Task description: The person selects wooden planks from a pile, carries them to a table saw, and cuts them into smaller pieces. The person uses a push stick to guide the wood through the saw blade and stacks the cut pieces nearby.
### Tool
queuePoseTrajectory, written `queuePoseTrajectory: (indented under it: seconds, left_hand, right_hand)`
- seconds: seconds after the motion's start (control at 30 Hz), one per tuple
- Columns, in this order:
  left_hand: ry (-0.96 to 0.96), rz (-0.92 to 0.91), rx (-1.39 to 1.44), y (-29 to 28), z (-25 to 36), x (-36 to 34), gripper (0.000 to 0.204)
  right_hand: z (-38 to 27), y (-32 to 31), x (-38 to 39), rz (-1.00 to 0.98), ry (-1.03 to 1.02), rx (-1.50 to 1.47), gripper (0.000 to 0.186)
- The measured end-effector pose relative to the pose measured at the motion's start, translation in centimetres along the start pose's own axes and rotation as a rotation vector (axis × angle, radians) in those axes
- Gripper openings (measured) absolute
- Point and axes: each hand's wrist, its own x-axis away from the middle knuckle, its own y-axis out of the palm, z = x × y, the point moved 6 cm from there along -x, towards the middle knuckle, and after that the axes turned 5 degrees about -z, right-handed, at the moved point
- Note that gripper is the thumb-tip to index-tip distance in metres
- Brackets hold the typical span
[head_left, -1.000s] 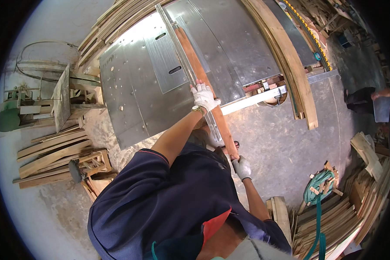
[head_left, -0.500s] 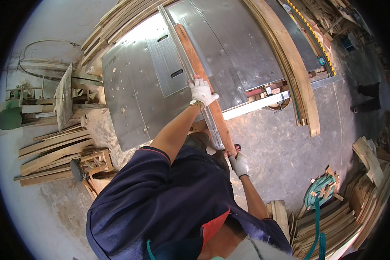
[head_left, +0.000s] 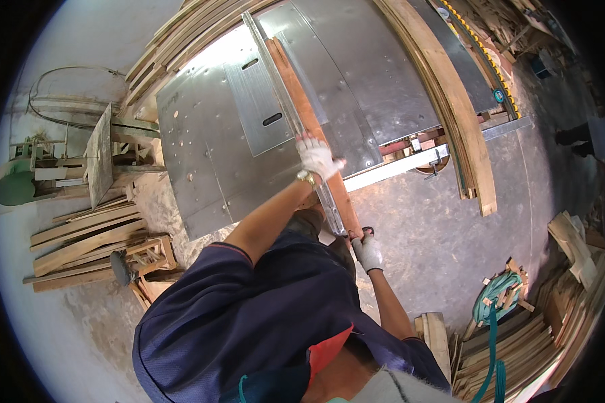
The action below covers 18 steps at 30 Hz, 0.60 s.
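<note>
A reddish wooden board point(head_left: 294, 80) lies lengthwise along a metal fence point(head_left: 272, 72) on the steel machine table point(head_left: 202, 168), its near end reaching past the table's edge. My left hand point(head_left: 316, 156), in a pale glove with bare fingertips, lies on the board and fence, fingers spread and thumb out to the right. My right hand point(head_left: 366, 250), also gloved, grips the board's near end from below right; some of its fingers are hidden.
Long planks point(head_left: 450, 87) lie across the table's right, others point(head_left: 154, 50) behind it. A machine with a green housing point(head_left: 15, 183) and stacked timber point(head_left: 87, 235) stand left. Lumber point(head_left: 531, 342) and a green hose coil point(head_left: 494, 295) are lower right. A person's dark-clad legs point(head_left: 575, 140) show far right.
The board's near end and my right hand have moved slightly forward, away from me. My left hand has shifted a little back along the board, its thumb further out.
</note>
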Motion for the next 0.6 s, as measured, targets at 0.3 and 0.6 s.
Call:
queuePoseTrajectory:
  seconds: [0.3,0.6]
  left_hand:
    - [0.026,0.141,-0.028,2.6,0.1,1.1,0.105]
    - [-0.009,0.094,-0.063,-0.1,-1.2,-1.0,0.1]
  right_hand:
    - [-1.3,0.1,-0.7,0.014,-0.055,0.031,0.061]
    - [-3.0,0.6,-3.5,-0.042,-0.004,0.047,0.066]
